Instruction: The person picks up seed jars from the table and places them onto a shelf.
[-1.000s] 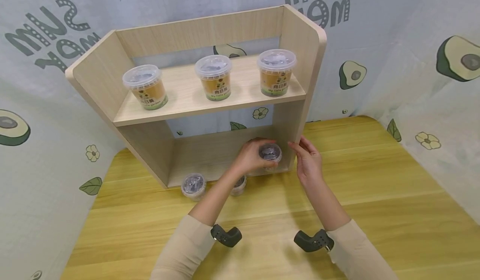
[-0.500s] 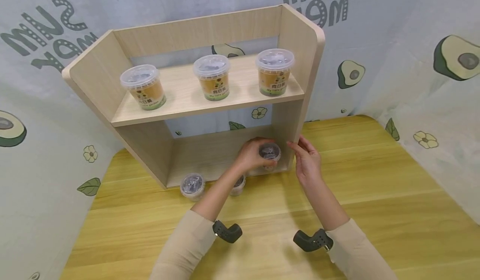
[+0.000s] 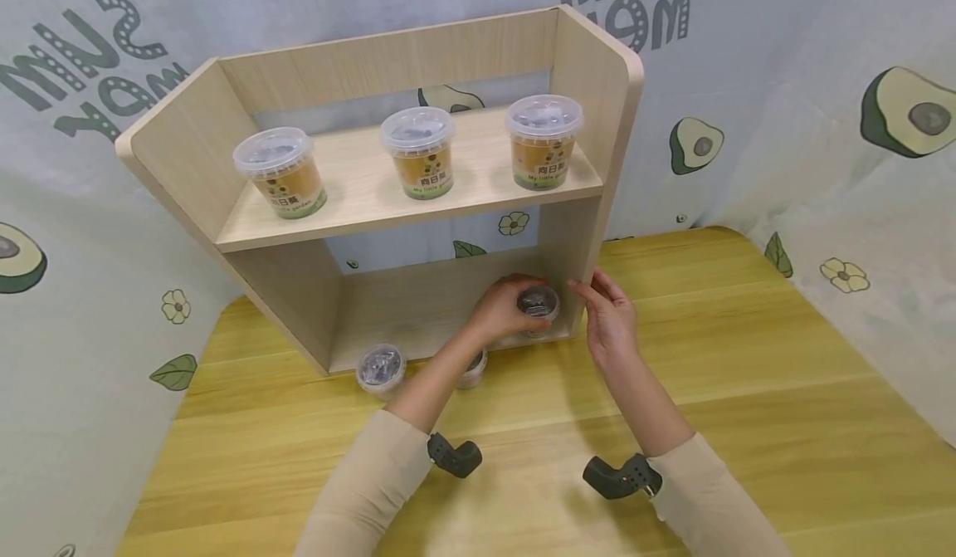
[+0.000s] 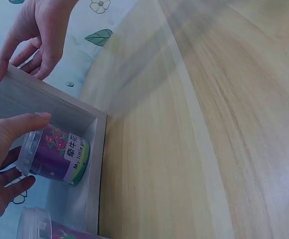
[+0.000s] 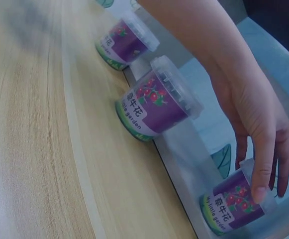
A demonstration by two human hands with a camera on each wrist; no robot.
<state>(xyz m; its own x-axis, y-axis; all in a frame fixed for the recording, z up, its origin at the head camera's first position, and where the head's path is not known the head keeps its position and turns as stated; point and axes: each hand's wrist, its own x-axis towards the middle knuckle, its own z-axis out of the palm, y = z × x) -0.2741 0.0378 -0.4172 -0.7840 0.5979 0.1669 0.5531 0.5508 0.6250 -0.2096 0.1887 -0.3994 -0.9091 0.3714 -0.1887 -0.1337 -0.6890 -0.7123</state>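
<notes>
My left hand (image 3: 502, 310) grips a lidded plastic cup (image 3: 539, 301) near its rim, with the thumb on the near side. The cup stands upright at the right end of the lower shelf; in the left wrist view its purple label (image 4: 54, 152) with red berries shows. My right hand (image 3: 614, 324) pinches the front edge of the shelf unit's right side panel (image 3: 626, 117), thumb towards the inside and other fingers outside. On the table before the lower shelf stand two like cups, one at left (image 3: 382, 370) and one (image 5: 156, 99) partly hidden behind my left forearm in the head view.
Three lidded cups with orange labels stand on the upper shelf (image 3: 358, 158): a left one (image 3: 287, 179), a middle one (image 3: 421, 163) and a right one (image 3: 543, 154). The wooden table (image 3: 538, 441) extends in front. A printed cloth (image 3: 777, 125) hangs behind.
The head view has shifted a little. The held cup sits slightly closer to the right side panel. Both hands keep their holds.
</notes>
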